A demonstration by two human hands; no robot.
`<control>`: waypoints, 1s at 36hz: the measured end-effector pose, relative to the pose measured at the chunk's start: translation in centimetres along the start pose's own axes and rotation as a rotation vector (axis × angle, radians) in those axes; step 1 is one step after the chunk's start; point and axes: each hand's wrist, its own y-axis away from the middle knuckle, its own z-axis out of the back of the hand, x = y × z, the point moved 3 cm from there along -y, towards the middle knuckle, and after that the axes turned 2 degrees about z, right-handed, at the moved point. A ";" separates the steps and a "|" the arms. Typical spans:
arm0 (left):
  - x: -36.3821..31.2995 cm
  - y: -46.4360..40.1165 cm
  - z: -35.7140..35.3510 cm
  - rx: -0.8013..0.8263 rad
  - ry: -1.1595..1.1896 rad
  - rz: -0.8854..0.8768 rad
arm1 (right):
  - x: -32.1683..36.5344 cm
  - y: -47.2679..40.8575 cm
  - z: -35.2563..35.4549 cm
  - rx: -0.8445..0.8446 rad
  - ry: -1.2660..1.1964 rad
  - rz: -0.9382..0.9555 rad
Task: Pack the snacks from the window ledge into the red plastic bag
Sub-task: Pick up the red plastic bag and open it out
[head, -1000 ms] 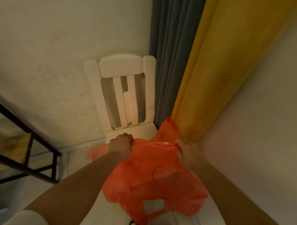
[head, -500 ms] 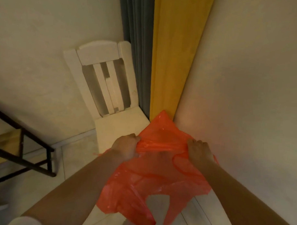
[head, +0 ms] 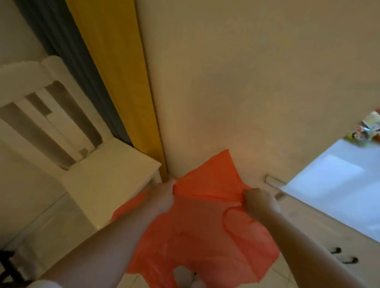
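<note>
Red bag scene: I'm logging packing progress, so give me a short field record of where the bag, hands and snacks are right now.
bag: red plastic bag, held up in the air, hanging crumpled
left hand: left hand grips the bag's top edge
right hand: right hand grips the bag's top edge, apart from the left
snacks: snack packets lying on the window ledge at far right, none being held
bag contents: cannot tell
nearby: white chair at left; yellow curtain beside the wall

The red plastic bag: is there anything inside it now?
No snack shape shows in the red plastic bag, which hangs limp between the left hand and right hand. Its folds hide part of the inside. Snack packets lie on the ledge.
</note>
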 end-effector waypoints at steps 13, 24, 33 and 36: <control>-16.7 2.6 -4.4 -0.002 0.054 -0.399 | -13.8 14.5 -5.3 -0.255 -0.537 -0.454; -35.3 5.7 -7.8 -0.070 -0.031 -0.743 | -28.5 25.7 -4.5 -0.432 -0.735 -0.712; -47.8 7.1 -8.7 -0.301 -0.142 -0.904 | -38.8 29.5 -6.1 -0.474 -0.704 -0.756; -51.5 7.0 -8.0 -0.427 -0.144 -1.018 | -41.6 29.6 -6.3 -0.489 -0.709 -0.757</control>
